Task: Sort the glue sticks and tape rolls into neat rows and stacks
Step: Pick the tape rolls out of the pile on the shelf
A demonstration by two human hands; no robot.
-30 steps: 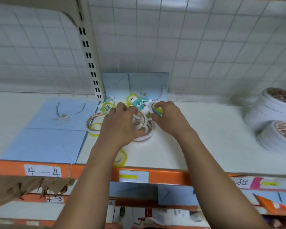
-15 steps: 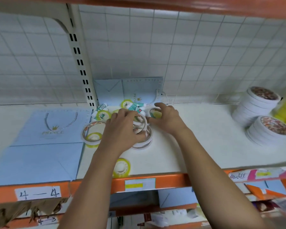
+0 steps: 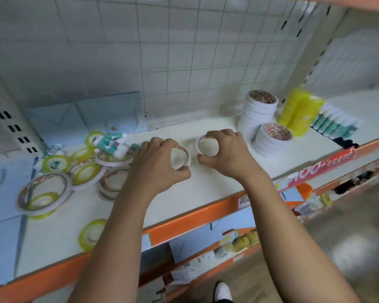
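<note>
At the shelf (image 3: pixel 217 186), two thin white tape rolls (image 3: pixel 188 157) (image 3: pixel 198 146), brown-patterned inside.

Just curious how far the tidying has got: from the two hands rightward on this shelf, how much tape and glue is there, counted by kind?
Hand-held white tape rolls: 2, one each in left hand and right hand
Stacks of white tape rolls: 2
Row of glue sticks: 1
Total: 5

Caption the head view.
Left hand grips one white tape roll, right hand another, between the jumbled pile and two neat stacks.
</note>
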